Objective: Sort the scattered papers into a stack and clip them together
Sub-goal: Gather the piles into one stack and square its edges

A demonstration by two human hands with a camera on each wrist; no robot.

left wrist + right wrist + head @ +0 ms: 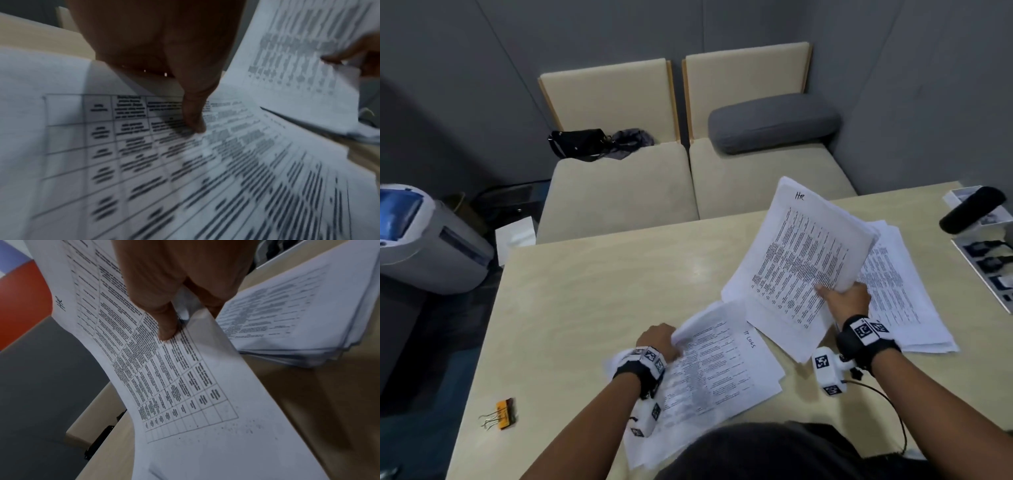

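Observation:
My right hand (846, 298) pinches a bundle of printed sheets marked "HR" (803, 246) and holds it tilted up off the table. In the right wrist view the thumb (167, 328) lies on top of the HR sheets (174, 386) and the fingers are underneath. My left hand (659, 342) grips the curled-up left edge of the papers marked "IT LOGS" (722, 371), near the front edge. In the left wrist view its thumb (194, 120) presses on the printed table. A third paper stack (897, 284) lies flat at the right. Orange binder clips (501, 413) sit at the front left.
The beige table (592, 308) is bare at its left and middle. A white tray with black items (986, 270) and a black cylinder (972, 209) stand at the right edge. Beige seats (619, 192), a grey cushion (774, 121) and a black bag (582, 142) are behind.

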